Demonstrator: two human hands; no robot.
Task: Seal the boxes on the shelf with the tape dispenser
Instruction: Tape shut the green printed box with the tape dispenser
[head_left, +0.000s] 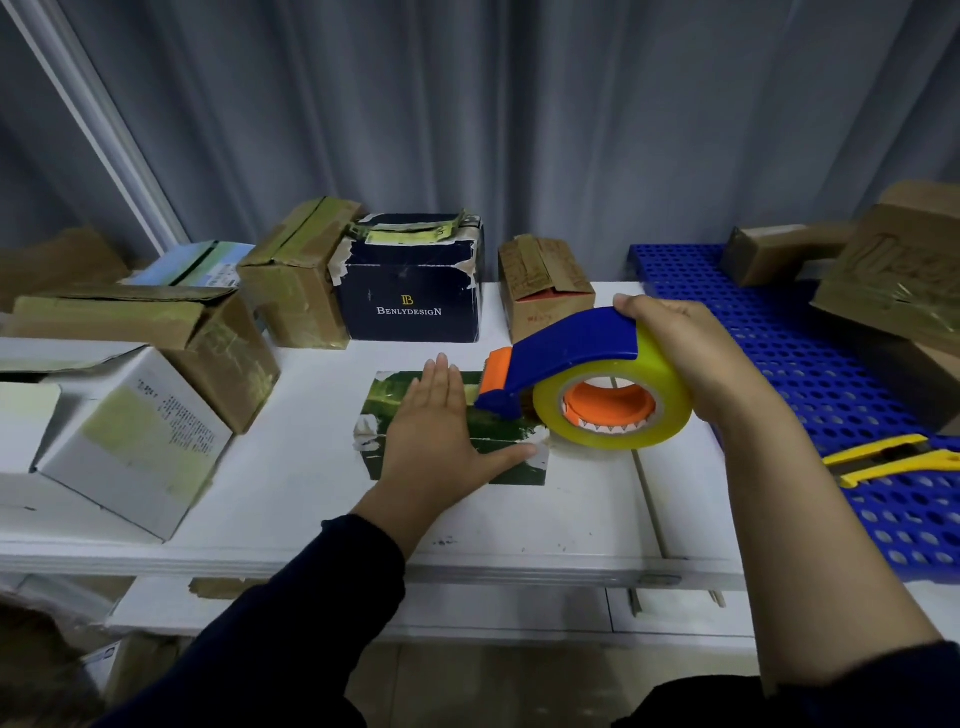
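I see the left grip (436, 431) lying flat, fingers straight and spread, pressing on top of the small green box (501, 434), which sits near the middle of the white shelf (291, 467). The right grip (691, 358) is curled round the blue handle of the tape dispenser (571, 348). The dispenser's nose sits against the box top towards 2 o'clock, and the clear roll hangs just past the box's right edge. At 6 o'clock, bare shelf runs to the front edge. At 9 o'clock a bare strip separates the green box from a tipped white box (130, 431). A navy box (410, 296) stands well back at 12 o'clock, and a small brown box (545, 286) at 1 o'clock. At 3 o'clock the shelf meets a blue perforated panel (810, 374), with a yellow utility knife (883, 457) on it at 4 o'clock.
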